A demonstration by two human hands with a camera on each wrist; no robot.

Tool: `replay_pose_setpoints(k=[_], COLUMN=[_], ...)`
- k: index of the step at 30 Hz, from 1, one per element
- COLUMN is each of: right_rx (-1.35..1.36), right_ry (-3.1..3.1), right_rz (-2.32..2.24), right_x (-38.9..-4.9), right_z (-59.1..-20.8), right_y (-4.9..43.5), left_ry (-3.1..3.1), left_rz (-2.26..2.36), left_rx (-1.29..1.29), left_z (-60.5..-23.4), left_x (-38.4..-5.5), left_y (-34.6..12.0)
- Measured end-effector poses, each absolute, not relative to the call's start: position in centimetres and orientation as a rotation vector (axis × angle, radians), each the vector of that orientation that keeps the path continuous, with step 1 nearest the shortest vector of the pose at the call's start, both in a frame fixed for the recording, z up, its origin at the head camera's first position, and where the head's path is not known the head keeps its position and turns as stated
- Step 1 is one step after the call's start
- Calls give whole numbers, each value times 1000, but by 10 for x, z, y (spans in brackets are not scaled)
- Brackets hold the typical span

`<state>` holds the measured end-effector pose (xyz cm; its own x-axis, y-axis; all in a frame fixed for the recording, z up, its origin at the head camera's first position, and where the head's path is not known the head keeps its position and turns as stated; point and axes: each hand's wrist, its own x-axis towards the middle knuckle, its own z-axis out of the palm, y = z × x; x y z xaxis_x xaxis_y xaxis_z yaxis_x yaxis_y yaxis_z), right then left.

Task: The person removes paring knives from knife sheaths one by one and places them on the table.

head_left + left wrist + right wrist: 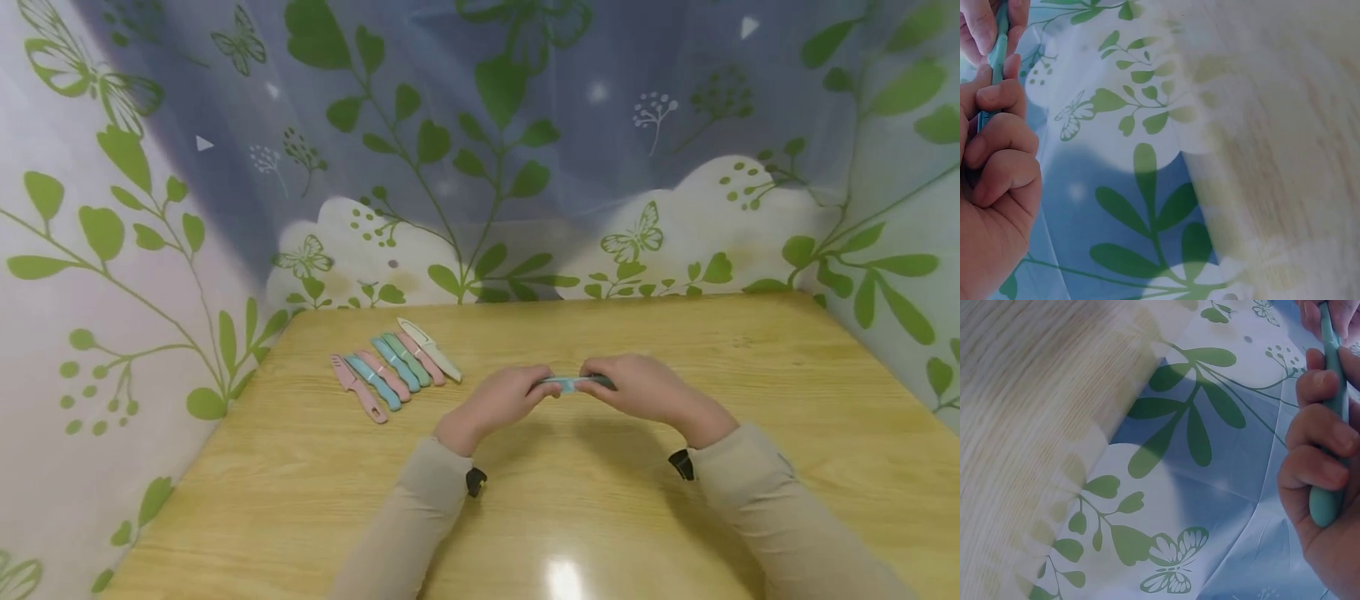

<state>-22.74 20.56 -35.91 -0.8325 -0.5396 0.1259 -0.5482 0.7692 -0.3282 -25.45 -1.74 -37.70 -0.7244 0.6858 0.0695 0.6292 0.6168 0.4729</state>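
Observation:
Above the middle of the table both hands hold a slim knife level between them. My right hand curls its fingers round the green handle, whose rounded end shows below the fingers in the right wrist view. The other end is gripped by my left hand, fingers bent round it; the left wrist view shows a teal part rising from between them. A pale blue stretch is visible between the hands. Most of the blade end is hidden, and I cannot tell whether a sheath covers it.
Left of the hands, several knives lie side by side in a slanting row: a pink one with slots, blue, pink and green ones, and a white one. The wooden table meets a leaf-patterned cloth behind.

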Motion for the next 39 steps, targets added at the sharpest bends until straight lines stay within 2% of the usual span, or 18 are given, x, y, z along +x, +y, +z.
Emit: replay_pose_setpoints(k=[39], right_rx=[936], right_ry=[-2914], right_rz=[544], right_x=[-229], right_z=[-361], right_y=[207], left_ry=[2730], left_rz=[704], left_rx=[1188], left_z=[-381], left_x=[-254], left_y=[-22])
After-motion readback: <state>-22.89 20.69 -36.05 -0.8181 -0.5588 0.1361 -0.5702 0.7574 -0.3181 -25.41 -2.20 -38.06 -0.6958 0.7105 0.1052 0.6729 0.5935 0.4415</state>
